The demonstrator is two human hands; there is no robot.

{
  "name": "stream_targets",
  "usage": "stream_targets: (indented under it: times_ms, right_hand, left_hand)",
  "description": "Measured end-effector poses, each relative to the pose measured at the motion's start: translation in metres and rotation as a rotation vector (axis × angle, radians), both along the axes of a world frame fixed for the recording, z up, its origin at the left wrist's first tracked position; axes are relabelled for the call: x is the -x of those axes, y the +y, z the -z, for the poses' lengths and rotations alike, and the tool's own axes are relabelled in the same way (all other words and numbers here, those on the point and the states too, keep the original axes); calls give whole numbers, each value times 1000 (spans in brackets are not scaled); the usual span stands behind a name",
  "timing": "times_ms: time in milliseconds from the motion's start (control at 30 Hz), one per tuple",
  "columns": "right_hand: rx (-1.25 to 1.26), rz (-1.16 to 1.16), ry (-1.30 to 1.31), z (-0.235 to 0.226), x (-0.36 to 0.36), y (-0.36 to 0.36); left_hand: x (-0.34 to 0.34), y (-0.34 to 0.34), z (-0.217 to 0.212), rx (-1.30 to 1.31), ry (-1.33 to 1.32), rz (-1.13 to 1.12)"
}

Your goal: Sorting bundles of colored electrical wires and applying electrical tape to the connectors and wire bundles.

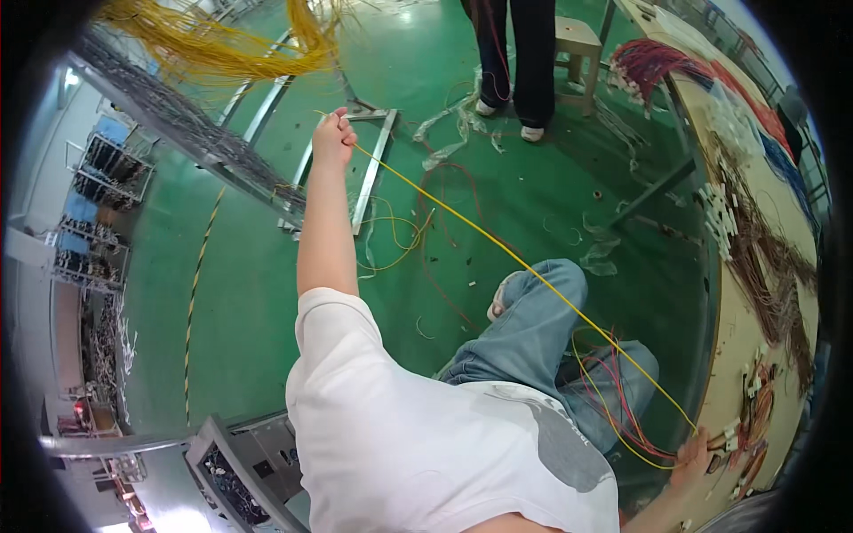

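Left hand [333, 133] fist pinches yellow wire [524, 266], stretched taut diagonally far-left to near-right; right hand [691, 462] fingers pressed on its end at workbench [737, 338].

A thin yellow insulated wire [498, 240] crosses a glossy green painted floor [249, 293], which bears a black-and-yellow striped tape line [197, 275] — overhead hangs a bundle of yellow wires [222, 44]. The person's short-sleeved cotton shirt [418, 444] is white and the denim trousers [542, 329] pale blue, with loose red wires [622, 400] over the knee. The pale tan wooden workbench [737, 311] carries brown wire harnesses [773, 258] with white plastic connectors [718, 209] — and red ones [649, 62] at its far end.
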State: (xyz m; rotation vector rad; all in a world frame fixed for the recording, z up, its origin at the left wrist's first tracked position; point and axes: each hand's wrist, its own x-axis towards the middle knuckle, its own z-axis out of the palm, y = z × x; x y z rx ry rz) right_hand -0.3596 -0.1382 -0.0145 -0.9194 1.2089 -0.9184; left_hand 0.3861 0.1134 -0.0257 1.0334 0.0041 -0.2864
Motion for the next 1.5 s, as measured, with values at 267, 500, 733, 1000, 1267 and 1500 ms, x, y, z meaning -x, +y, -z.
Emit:
stream_targets:
  times_ms: [267, 500, 733, 1000, 1267, 1500]
  right_hand:
    - [116, -73, 243, 27, 18, -26]
    - [304, -487, 18, -78, -218, 25]
    - [184, -417, -320, -106, -247, 5]
    - [230, -533, -262, -99, -225, 27]
    - [669, -81, 98, -125, -207, 28]
    - [421, -604, -59, -157, -222, -1]
  left_hand:
    - [49, 5, -43, -200, -416, 152]
    - [285, -106, -91, -368, -794, 946]
    - [370, -138, -74, -401, -1164, 1402]
    - [373, -212, -104, 101, -867, 1014]
    - [386, -195, -131, 491, 105, 1574]
    - [381, -185, -141, 194, -22, 1825]
